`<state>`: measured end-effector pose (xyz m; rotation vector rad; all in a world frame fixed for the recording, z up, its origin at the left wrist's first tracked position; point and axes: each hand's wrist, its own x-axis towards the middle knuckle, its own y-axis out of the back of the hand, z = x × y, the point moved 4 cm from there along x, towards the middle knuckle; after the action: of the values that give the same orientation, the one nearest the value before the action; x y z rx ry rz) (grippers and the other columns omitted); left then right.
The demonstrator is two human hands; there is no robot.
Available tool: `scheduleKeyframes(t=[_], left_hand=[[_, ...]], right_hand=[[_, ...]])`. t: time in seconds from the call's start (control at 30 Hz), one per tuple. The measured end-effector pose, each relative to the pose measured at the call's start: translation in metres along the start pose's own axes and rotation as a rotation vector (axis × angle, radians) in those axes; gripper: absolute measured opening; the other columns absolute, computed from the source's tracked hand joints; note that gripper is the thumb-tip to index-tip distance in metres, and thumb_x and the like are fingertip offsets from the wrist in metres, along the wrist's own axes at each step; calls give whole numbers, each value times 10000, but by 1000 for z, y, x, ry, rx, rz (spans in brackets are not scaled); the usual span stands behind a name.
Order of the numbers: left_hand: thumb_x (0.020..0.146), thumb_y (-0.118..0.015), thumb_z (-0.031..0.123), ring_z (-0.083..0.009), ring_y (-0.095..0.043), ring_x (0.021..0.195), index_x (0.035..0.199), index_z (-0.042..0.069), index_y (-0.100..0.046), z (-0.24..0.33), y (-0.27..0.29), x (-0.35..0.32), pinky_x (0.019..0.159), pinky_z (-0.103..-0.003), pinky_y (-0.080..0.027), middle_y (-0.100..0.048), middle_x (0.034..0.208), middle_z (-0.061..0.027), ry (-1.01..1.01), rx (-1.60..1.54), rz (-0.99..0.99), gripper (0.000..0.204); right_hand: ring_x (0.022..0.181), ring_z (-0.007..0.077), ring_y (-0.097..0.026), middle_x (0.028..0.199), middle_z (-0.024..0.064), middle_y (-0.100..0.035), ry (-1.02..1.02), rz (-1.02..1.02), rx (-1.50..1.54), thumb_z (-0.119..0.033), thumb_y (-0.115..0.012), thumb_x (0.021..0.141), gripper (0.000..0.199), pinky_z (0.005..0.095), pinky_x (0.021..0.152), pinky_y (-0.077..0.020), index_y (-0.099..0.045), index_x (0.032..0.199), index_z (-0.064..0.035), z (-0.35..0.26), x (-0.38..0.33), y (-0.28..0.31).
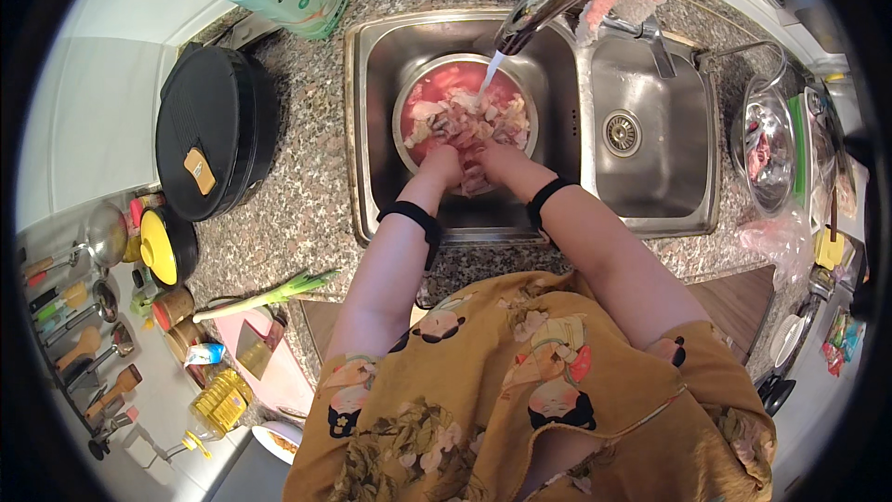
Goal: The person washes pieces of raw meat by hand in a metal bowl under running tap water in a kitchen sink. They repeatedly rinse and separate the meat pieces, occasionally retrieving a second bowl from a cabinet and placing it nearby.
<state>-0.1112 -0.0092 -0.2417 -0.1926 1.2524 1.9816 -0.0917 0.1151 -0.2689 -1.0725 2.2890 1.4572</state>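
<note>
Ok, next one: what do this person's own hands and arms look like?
The left hand and right hand show no gloves; fingers are partly hidden. Each forearm wears a black band. The loose mustard-coloured top, printed with cartoon figures and leaves, has short sleeves.

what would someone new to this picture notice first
Probably the metal bowl of red-tinted water and raw meat in the larger, left-hand sink basin, with the left hand and right hand on the meat at the bowl's near side. Next, the tap above, pouring a bright stream into it. The mustard-yellow patterned top fills much of the lower middle.
</note>
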Motion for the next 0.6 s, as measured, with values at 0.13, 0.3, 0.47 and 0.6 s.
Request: scheduleKeyframes(t=[0.13,0.3,0.47,0.6], left_hand=[[744,-700,125,-227,-640,756,980,81,-637,-14,30,-11,715,-332,-515,-668,877,-89,232,-356,-11,248],[837,-633,85,-119,-592,672,1032,30,-577,-3,64,-36,603,-217,-481,-631,885,-47,287,-1431,48,210],[907,-551,147,-112,-582,679,1107,40,-573,29,93,-53,596,-217,-481,-647,914,-52,58,-1930,48,227],[923,-537,169,-131,-549,672,1085,46,-577,54,109,-53,609,-227,-454,-640,951,-71,-13,-2031,68,206]], right_hand=[[988,334,-603,1062,165,-624,-164,40,85,-202,-629,793,402,415,870,-480,-571,1190,-168,11,-2,27],[894,220,-642,899,128,-656,-35,138,402,-178,-634,816,379,353,772,-510,-558,1183,-121,17,-19,62],[937,206,-618,1063,93,-637,-91,86,938,-229,-641,817,445,358,796,-493,-541,1242,-138,0,-27,93],[969,141,-598,1107,-5,-610,100,17,1763,-207,-636,845,379,332,793,-485,-540,1211,-172,-33,-56,121]])
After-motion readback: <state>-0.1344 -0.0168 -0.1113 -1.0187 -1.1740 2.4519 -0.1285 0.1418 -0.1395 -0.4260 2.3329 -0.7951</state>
